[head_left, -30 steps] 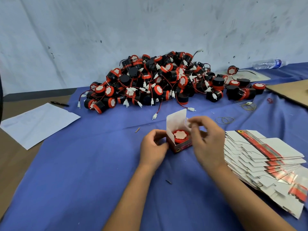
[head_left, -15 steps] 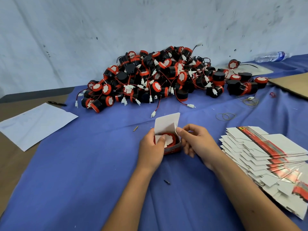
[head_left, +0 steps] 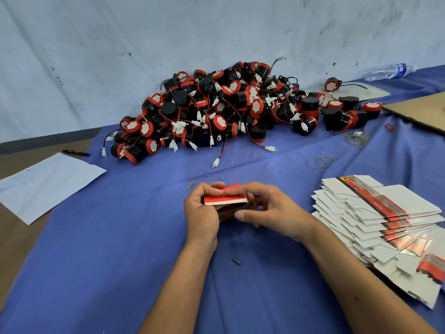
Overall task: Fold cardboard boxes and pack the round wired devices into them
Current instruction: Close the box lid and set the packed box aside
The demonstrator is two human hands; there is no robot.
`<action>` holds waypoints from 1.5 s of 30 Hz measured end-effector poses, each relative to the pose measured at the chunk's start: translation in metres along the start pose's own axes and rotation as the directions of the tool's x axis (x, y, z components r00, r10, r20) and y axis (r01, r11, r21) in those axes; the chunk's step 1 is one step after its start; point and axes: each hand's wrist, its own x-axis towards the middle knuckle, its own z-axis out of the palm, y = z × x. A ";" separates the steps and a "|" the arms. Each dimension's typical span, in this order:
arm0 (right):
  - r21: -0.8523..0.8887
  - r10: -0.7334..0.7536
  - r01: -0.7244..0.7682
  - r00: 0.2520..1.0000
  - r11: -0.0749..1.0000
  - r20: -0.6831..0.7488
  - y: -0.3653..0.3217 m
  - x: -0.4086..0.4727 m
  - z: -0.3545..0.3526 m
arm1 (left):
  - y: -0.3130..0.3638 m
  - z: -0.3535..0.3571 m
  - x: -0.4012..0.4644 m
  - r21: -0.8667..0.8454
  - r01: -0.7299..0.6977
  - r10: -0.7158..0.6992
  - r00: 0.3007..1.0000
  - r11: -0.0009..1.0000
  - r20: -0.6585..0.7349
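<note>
A small red cardboard box [head_left: 226, 200] sits between my hands at the middle of the blue cloth, its red lid flap folded down over the top. My left hand [head_left: 202, 213] grips its left side, fingers curled over the lid. My right hand [head_left: 267, 208] holds its right side, thumb under the front and fingers over the top. The device inside is hidden. A big heap of round black-and-red wired devices [head_left: 216, 112] lies behind. A fanned stack of flat unfolded boxes [head_left: 378, 220] lies at the right.
A white paper sheet [head_left: 48, 184] and a black pen [head_left: 75, 153] lie at the left. Rubber bands [head_left: 320, 162] lie behind the stack. A brown cardboard sheet [head_left: 419, 109] and a plastic bottle [head_left: 387, 71] are at the far right.
The upright white lid flap has been folded down over the device, which is now covered. Both hands have closed in around the box.
</note>
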 end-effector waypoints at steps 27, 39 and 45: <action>-0.598 -0.305 0.135 0.933 0.790 -0.192 0.007 0.007 0.005 | 0.008 -0.049 0.012 0.418 -0.242 0.063 0.915 0.876 0.398; -0.271 -0.141 0.051 0.936 0.961 -0.323 0.006 0.003 0.011 | 0.010 -0.039 0.007 0.508 -0.297 0.117 0.927 0.808 0.357; -0.480 -0.266 0.090 0.912 0.873 -0.311 0.003 0.003 0.012 | 0.005 -0.043 0.006 0.361 -0.290 0.183 0.935 0.886 0.302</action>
